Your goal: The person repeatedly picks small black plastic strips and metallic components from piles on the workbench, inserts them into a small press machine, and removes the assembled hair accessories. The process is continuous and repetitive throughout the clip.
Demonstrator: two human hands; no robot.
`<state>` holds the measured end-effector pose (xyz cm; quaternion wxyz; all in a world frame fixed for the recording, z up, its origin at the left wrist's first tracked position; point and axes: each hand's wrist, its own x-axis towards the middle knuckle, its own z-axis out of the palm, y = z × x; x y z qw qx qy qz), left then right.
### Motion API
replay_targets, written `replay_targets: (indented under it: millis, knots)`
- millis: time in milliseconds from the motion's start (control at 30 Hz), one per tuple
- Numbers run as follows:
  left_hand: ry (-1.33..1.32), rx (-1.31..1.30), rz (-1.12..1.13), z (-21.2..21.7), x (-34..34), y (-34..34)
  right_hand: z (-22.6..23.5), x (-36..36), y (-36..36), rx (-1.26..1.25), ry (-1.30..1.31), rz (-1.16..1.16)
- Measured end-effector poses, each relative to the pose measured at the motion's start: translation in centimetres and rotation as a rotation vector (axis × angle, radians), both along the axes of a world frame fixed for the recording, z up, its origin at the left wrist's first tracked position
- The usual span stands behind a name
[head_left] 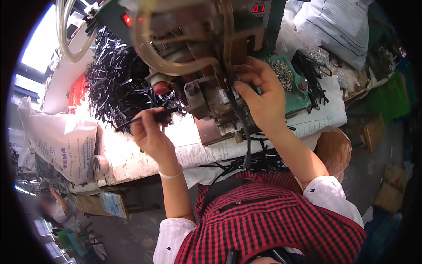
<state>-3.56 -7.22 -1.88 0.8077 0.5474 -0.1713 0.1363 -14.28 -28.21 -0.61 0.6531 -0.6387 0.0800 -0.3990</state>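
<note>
Black plastic strips are what both your hands are working with, right at the grey metal press (211, 101) on the bench. Your left hand (149, 132), just left of the press and a little below its front block, has its fingers pinched shut on one thin black strip (147, 118), which lies nearly level with its far end pointing away from the press toward the bench edge. Your right hand (261, 99) is up against the right side of the press, fingers closed on a second, longer black strip (244, 132) that starts at the press head and hangs down in front of the machine toward your red checked apron (272, 215). Behind and left of the press sits a big loose heap of black strips (116, 83), well apart from your right hand but near your left. A clear looped hose (154, 48) curves over the top of the press. To the right of the press, on its green base (294, 97), lies a small pile of silvery metal bits (281, 72). More cut strips lie scattered on the white sheet (132, 154) below the press.
</note>
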Motion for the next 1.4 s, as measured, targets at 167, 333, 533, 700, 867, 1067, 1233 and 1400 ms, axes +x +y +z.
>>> replay_targets:
  millis: [167, 333, 533, 700, 867, 1067, 1233, 1400]
  knots:
    - [-0.559, 0.221, -0.005, 8.8, -1.1, -3.2, 2.1, -0.2, 1.0, 0.244, 0.023, 0.187]
    - [-0.663, 0.327, 0.005, 7.6, -1.8, -3.4, 3.9, -2.7, 2.1, -0.007, 0.085, 0.140]
    - [-1.232, 0.765, 0.080, 3.6, -5.0, -6.5, 3.3, -2.7, -3.3, -0.327, 0.267, 0.157]
    - [-1.240, 0.709, 0.057, 2.6, -4.4, -7.6, -6.1, -4.3, -12.8, -0.352, 0.205, -0.473]
    - [-1.206, 0.672, 0.078, 2.2, -4.3, -7.7, -6.9, -8.6, -10.7, -0.591, 0.572, -0.323]
    - [-0.878, 0.914, -0.191, 5.4, -6.6, -5.6, -6.9, -7.9, -8.6, -0.846, 0.662, -0.470]
    - [-0.543, 1.087, -0.921, 11.7, -1.8, 6.1, -7.1, -7.1, -8.6, -0.949, 0.637, -0.474]
    - [-0.412, 1.286, -1.054, 11.8, 0.6, 9.8, -7.4, -6.9, -8.5, -0.988, 0.635, -0.517]
